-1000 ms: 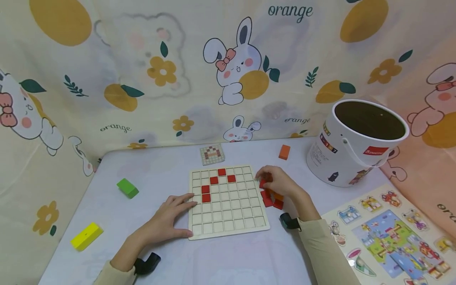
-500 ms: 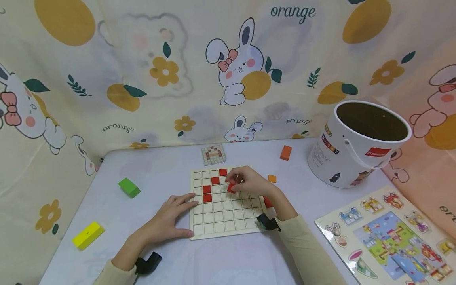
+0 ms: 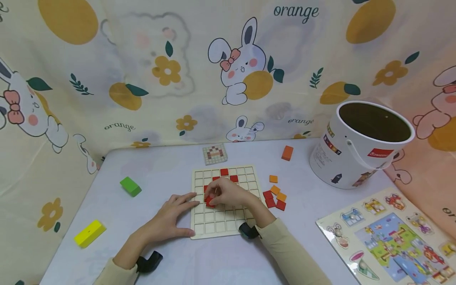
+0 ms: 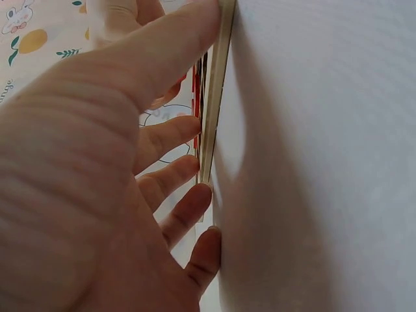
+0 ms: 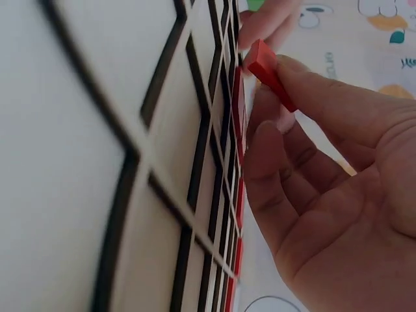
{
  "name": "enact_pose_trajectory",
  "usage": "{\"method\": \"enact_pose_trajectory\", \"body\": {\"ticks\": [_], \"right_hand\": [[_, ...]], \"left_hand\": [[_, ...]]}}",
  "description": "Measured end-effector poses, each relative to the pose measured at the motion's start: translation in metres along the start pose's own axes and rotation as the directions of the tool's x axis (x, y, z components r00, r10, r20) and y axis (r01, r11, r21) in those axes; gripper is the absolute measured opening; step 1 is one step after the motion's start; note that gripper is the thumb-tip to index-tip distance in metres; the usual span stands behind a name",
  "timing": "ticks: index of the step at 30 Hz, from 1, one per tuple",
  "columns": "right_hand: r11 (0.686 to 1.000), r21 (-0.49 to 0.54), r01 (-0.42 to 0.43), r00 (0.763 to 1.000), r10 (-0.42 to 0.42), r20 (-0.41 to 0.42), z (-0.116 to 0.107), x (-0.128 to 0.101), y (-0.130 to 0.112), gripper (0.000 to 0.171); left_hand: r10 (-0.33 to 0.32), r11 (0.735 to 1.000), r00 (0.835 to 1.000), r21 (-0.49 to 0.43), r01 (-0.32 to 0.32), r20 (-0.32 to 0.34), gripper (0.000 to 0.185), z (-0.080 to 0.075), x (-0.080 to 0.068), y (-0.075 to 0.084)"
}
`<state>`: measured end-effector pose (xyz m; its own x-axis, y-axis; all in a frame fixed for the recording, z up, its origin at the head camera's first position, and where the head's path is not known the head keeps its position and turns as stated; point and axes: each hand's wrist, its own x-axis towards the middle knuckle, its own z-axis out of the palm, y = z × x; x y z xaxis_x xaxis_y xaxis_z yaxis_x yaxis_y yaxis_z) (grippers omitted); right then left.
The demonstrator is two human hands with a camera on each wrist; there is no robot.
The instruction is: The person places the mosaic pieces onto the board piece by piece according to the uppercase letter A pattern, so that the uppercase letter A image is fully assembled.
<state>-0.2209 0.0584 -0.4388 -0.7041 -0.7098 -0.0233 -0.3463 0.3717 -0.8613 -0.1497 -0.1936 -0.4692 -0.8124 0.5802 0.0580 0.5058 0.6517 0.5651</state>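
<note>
A cream grid board (image 3: 221, 227) lies flat on the table with several red tiles set in its upper squares. My left hand (image 3: 167, 217) rests at its left edge, fingers extended and touching the rim, as the left wrist view also shows. Over the left part of the grid, my right hand (image 3: 229, 192) pinches a small square red tile (image 5: 272, 75) between thumb and fingers, tilted just above the board. That hand partly covers the placed tiles. Right of the board lie loose red tiles (image 3: 280, 205) and orange tiles (image 3: 273, 179). A small pattern card (image 3: 215, 154) sits behind the board.
A white bucket (image 3: 320, 162) stands at the back right, near an orange block (image 3: 287, 153). A picture puzzle board (image 3: 331, 223) lies at the right. Toward the left are a green block (image 3: 130, 186) and a yellow block (image 3: 90, 233). A printed cloth (image 3: 199, 71) hangs behind.
My right hand has moved left from the loose tiles at the board's right side, carrying a red tile across the grid. My left hand stays at the board's edge.
</note>
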Motion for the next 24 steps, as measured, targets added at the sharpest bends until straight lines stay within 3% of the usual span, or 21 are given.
{"method": "enact_pose_trajectory", "body": {"ticks": [17, 24], "right_hand": [[0.991, -0.133, -0.011, 1.0, 0.014, 0.02, 0.0068, -0.0008, -0.0031, 0.016], [0.987, -0.153, -0.048, 0.999, 0.046, -0.014, 0.0051, -0.0042, -0.0049, 0.016]], "left_hand": [[-0.011, 1.0, 1.0, 0.012, 0.011, 0.006, 0.083, 0.0001, 0.0015, 0.0015], [-0.012, 1.0, 1.0, 0.012, 0.012, 0.0, 0.085, 0.0003, 0.0006, 0.0023]]}}
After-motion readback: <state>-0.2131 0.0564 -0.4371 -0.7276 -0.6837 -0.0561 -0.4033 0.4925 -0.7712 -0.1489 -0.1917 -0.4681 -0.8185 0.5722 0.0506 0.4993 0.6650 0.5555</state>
